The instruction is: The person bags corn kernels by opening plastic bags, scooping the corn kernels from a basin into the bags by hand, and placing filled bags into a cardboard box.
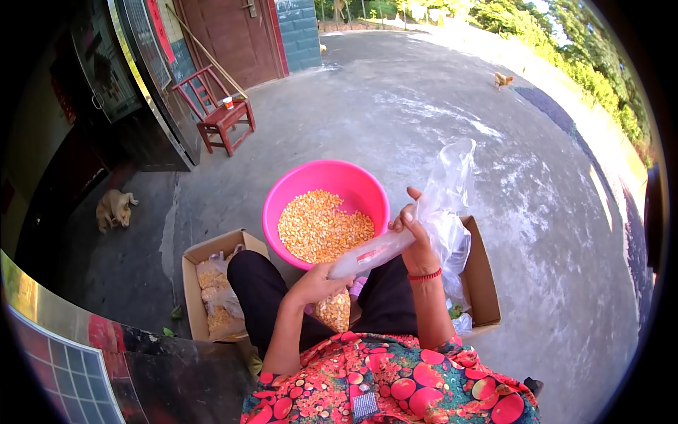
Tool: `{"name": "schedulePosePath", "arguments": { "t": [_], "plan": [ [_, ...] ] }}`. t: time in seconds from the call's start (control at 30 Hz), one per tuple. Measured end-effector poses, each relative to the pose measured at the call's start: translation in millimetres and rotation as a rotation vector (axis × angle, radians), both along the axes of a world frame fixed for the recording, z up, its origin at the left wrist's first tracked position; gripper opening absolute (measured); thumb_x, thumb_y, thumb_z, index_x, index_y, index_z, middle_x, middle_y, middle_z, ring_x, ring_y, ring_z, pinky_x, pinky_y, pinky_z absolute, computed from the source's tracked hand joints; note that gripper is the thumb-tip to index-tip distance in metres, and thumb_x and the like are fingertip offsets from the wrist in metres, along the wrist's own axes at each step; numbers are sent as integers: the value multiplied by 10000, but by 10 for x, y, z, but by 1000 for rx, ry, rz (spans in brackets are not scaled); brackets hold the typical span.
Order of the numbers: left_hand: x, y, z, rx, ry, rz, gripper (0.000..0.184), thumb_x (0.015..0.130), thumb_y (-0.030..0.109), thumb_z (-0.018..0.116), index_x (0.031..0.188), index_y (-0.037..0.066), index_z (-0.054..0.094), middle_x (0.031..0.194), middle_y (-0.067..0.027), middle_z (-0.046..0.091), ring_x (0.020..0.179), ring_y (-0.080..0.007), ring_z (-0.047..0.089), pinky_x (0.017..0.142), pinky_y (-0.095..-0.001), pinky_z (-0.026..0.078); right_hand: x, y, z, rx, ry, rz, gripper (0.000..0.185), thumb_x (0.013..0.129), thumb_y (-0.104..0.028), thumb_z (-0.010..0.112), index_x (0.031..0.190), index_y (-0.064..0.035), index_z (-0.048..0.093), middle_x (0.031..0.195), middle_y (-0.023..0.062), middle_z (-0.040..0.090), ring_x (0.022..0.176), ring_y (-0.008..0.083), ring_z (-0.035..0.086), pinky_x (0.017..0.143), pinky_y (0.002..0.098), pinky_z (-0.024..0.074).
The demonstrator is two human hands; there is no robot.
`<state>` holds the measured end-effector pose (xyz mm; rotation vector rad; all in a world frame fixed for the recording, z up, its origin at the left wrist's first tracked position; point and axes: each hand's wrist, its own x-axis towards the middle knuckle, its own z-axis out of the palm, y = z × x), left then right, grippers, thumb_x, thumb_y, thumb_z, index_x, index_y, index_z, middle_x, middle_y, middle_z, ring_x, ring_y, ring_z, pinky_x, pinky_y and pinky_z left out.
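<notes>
A clear plastic bag (333,311) with corn kernels in its bottom hangs over my lap. My left hand (319,284) is closed round the bag just above the kernels. The bag's empty upper part stretches up to the right, where my right hand (417,237), with a red bracelet at the wrist, grips it with bent fingers. More loose clear plastic (448,191) spreads beside and above my right hand. Just beyond my hands, a pink basin (344,177) holds loose corn kernels (321,226).
At the left is a cardboard box (192,283) holding bagged corn; another cardboard box (484,283) at the right holds plastic bags. A red chair (224,121) with a cup stands back left. A dog (114,209) lies at the left, and a chicken (503,80) is back right.
</notes>
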<state>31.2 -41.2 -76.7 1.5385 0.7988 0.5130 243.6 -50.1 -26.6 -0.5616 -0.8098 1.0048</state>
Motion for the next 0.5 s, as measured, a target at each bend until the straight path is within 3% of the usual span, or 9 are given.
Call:
{"name": "schedulePosePath", "arguments": {
  "t": [0.2,0.27,0.33,0.4,0.5],
  "plan": [
    [-39,16,-11,-19,-81,-8,146,879,151,571,825,16,573,637,15,529,529,-50,477,509,-205,386,224,-64,136,62,12,-125,586,771,-45,632,1290,0,363,823,16,521,755,125,531,762,320,441],
    [-71,20,27,-34,-75,-34,147,881,149,562,823,14,574,637,12,530,527,-50,478,507,-206,386,240,-116,247,119,34,-208,594,752,-29,650,1269,48,367,844,29,535,773,136,530,752,295,437],
    [-143,35,25,-51,-69,-60,149,884,146,553,820,13,574,638,9,530,524,-51,479,505,-207,385,439,-154,298,188,130,-150,505,803,-28,575,1274,-4,393,979,58,537,881,142,526,793,292,424],
    [-278,79,-57,-89,-27,-38,169,891,151,537,800,12,571,638,3,530,521,-54,477,503,-212,386,655,-219,399,74,142,-401,441,838,-12,511,1267,-37,414,1046,65,537,921,147,526,816,288,421],
    [-352,53,-93,-91,-36,-20,190,897,154,522,778,14,571,626,-2,524,516,-58,476,502,-215,385,732,-433,630,124,-195,-744,407,839,6,501,1239,-43,446,1094,52,537,987,142,515,857,284,413]
  ]
}}
